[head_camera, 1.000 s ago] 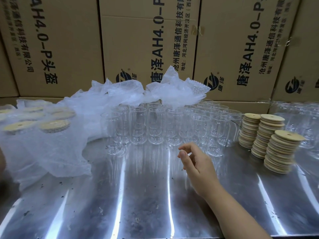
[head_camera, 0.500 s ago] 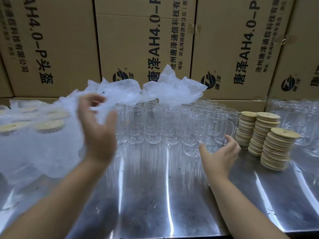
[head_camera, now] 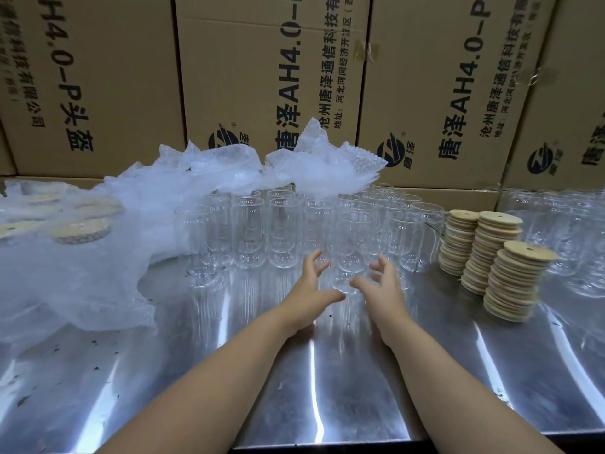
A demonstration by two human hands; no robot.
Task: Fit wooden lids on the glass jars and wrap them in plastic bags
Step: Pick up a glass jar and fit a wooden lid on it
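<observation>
Both hands are hovering side by side low over the tabletop (head_camera: 294, 394), the left hand (head_camera: 306, 291) and the right hand (head_camera: 384, 290) each spreading its fingers in a loose curve and gripping nothing. Between them a clear, smooth-walled glass jar (head_camera: 352, 247) with a rounded base is standing upright; whether any fingertip is touching the glass cannot be told.

Just beyond the hands, the other glass jars (head_camera: 248, 231) are crowding together in rows, all open-mouthed and transparent. To the right of the right hand, three leaning stacks of wooden lids (head_camera: 510, 283) are sitting on the tabletop, flat pale discs with a small hole in the top one. Farther right, more clear jars (head_camera: 573, 231) are showing at the frame's edge.

To the left of the left hand, crumpled bubble-textured plastic bags (head_camera: 98, 273) are lying in a cloudy heap and spilling over the back rows of jars. Under that plastic, lidded jars (head_camera: 78, 231) are showing as round wooden tops.

The tabletop is shining like polished metal, streaked with reflections and dark specks. Behind everything, brown cardboard boxes (head_camera: 268, 77) with dark printed lettering are forming a wall.
</observation>
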